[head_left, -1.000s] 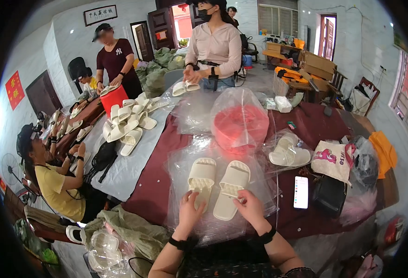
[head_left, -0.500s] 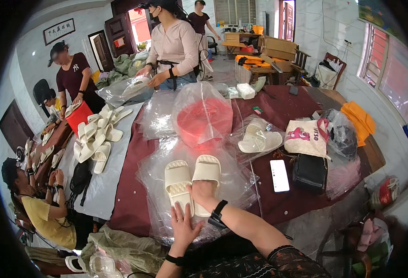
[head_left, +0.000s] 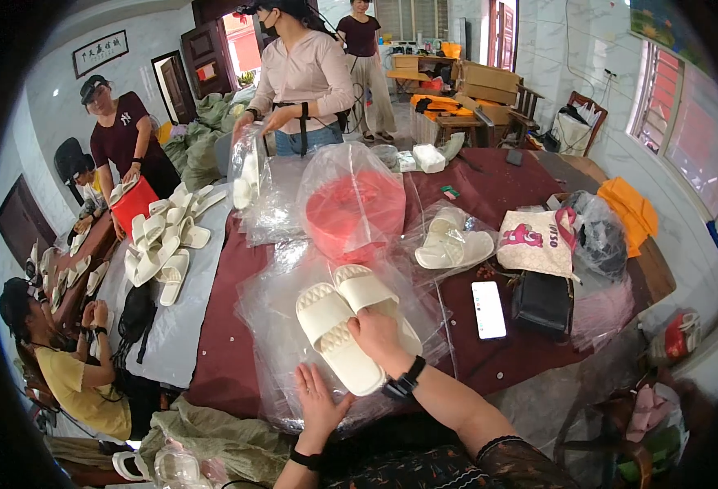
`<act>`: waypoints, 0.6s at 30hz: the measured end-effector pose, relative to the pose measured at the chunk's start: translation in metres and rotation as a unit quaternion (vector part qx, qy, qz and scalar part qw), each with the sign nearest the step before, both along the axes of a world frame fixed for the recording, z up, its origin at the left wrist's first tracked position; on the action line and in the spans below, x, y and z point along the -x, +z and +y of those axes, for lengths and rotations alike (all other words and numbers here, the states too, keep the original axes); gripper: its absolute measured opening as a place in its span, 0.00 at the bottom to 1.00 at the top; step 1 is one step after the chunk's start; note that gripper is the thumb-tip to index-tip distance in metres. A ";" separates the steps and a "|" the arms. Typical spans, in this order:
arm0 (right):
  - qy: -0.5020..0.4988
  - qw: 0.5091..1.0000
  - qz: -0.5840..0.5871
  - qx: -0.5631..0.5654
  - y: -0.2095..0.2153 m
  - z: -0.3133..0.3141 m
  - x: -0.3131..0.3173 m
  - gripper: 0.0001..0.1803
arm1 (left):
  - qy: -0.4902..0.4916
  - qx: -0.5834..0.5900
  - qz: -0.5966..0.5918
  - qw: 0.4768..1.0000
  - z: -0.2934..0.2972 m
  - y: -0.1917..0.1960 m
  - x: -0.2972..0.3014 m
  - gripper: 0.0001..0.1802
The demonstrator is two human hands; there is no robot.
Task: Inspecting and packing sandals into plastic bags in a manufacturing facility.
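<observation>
A pair of cream slide slippers (head_left: 351, 371) with quilted insoles sits at a slant above a stack of clear plastic bags (head_left: 273, 326). My right hand (head_left: 377, 336) is closed on the pair, its fingers around the inner edges by the straps; the fingertips are partly hidden. Lying open beside the heel end, my left hand (head_left: 320, 399) has its fingers stretched over the bags and holds nothing. Just beyond the slippers stands a red round container (head_left: 355, 208) draped with clear plastic.
To the right are a bagged slipper pair (head_left: 453, 248), a phone (head_left: 488, 310), a black case (head_left: 543, 303) and a printed pouch (head_left: 537, 243). Loose slippers (head_left: 167, 244) pile up at left. Across the table a co-worker (head_left: 306, 81) holds a bagged pair; others work farther left.
My right hand has lifted and turned the slippers, which now slant with toes to the upper left. My left hand has come off them onto the bags. The co-worker's bagged pair now hangs upright.
</observation>
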State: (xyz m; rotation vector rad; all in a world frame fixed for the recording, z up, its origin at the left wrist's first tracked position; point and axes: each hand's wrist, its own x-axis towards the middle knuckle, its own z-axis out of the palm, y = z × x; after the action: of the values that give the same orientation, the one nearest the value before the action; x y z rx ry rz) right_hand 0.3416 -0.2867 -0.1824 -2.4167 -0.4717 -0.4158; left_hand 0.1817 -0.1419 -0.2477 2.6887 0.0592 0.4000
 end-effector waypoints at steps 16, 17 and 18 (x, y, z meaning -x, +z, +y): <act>0.048 0.997 0.026 0.057 -0.033 -0.052 0.011 0.16 | -0.114 -0.110 0.082 0.984 0.000 0.068 0.010 0.49; 0.033 0.999 0.014 0.017 -0.032 -0.054 0.012 0.15 | -0.170 -0.070 0.076 0.980 0.002 0.066 0.012 0.47; 0.017 1.000 0.001 -0.024 -0.027 -0.057 0.013 0.14 | -0.167 -0.049 0.073 0.982 0.009 0.049 0.015 0.42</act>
State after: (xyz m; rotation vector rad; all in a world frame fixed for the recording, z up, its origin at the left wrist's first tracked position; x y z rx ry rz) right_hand 0.3289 -0.3434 -0.2093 -2.3605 -0.4950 -0.4050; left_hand 0.1666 -0.1330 -0.1992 2.7502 -0.3738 0.1049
